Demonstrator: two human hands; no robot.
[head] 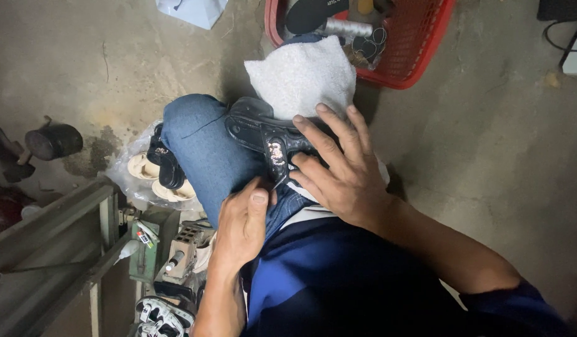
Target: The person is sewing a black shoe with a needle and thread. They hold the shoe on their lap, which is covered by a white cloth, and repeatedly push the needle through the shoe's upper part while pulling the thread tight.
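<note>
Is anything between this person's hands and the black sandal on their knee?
Nothing visible. The right hand lies flat on the black sandal, and the left hand touches its near edge by the decorated strap. The white foam sheet sits behind it.

The right hand covers the rear part of the black sandal, so that part's shape cannot be told. What is pinched between the fingertips of the left hand is too small to be made out, and the small decorated patch on the strap is too fine to be read. The sandal's far end is hidden under the white foam sheet. The red basket is cut off by the top edge, and its contents are only partly seen. The pale sandals inside the clear plastic bag are partly hidden behind the knee. The metal frame is cut by the left edge.
</note>
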